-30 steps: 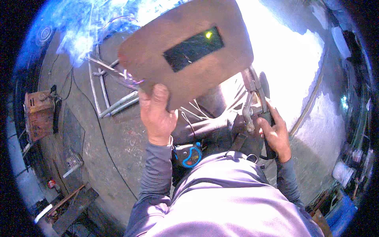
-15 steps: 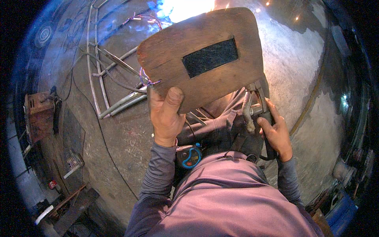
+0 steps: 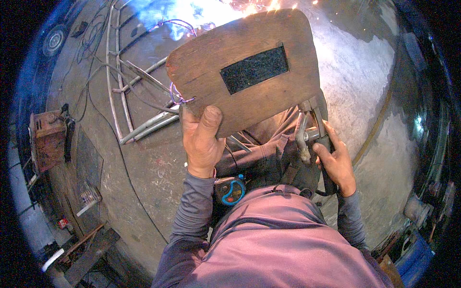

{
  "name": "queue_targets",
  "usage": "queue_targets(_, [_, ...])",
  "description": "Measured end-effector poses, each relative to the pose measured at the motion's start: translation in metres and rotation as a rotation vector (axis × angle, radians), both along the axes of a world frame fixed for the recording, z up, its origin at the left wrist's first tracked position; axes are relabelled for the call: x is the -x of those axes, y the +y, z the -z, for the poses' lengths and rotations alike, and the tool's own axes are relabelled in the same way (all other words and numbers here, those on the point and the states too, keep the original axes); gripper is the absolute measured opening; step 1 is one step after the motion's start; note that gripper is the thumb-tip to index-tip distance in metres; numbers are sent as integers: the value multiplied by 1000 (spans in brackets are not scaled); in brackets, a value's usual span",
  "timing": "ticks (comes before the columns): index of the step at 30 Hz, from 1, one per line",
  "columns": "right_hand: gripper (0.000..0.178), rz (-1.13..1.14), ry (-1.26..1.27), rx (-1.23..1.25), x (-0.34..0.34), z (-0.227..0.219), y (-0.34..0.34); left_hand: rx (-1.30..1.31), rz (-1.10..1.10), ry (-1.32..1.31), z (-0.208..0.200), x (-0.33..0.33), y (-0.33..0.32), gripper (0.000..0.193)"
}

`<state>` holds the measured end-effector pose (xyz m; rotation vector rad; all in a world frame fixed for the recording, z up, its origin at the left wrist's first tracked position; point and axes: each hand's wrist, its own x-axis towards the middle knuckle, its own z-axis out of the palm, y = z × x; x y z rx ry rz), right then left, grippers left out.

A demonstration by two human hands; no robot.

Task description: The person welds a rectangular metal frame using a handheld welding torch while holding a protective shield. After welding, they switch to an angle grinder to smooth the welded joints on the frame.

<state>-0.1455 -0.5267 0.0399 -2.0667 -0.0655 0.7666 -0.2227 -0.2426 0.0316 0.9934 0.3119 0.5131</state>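
Observation:
My left hand [image 3: 202,144] grips a wooden welding shield [image 3: 249,103] by its lower left edge, thumb on the near face. A dark rectangular window [image 3: 254,69] is set in the board, and thin wire is twisted through its left side. In my right hand [image 3: 338,161] is an electrode holder [image 3: 312,134], fingers wrapped round its dark handle; its metal jaws reach up under the shield's lower right corner. Whatever lies behind the board is hidden. White-blue glare, smoke and orange sparks [image 3: 254,6] show above its top edge.
Welded metal tubing [image 3: 144,127] lies on the floor to the left, with cables [image 3: 126,165] running past it. A rusty box-shaped machine [image 3: 47,139] stands at far left. A blue-rimmed, rounded item [image 3: 234,190] sits at my waist. Blue material [image 3: 417,257] is at lower right.
The glare above the shield has spread leftward with more smoke, and more orange sparks show along the top edge. Both hands and the shield have hardly moved.

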Motion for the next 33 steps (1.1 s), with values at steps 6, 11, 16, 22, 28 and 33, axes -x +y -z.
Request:
queue_targets(6, [62, 41, -154, -21, 5, 10, 0, -191, -70, 96, 12, 6, 11, 58])
queue_targets(11, [63, 5, -165, -86, 5, 16, -10, -1223, -383, 233, 21, 13, 27, 40])
queue_targets(16, [63, 0, -168, -48, 5, 21, -13, -541, -440, 150, 8, 4, 45, 29])
queue_targets(22, [64, 12, -156, -52, 6, 18, -11, -273, -481, 130, 8, 6, 53, 36])
queue_targets(28, [64, -9, -191, -18, 5, 19, -10, -1026, -430, 308, 26, 13, 50, 38])
queue_targets(33, [63, 41, -96, -56, 5, 15, -8, -670, -182, 88, 15, 8, 21, 40])
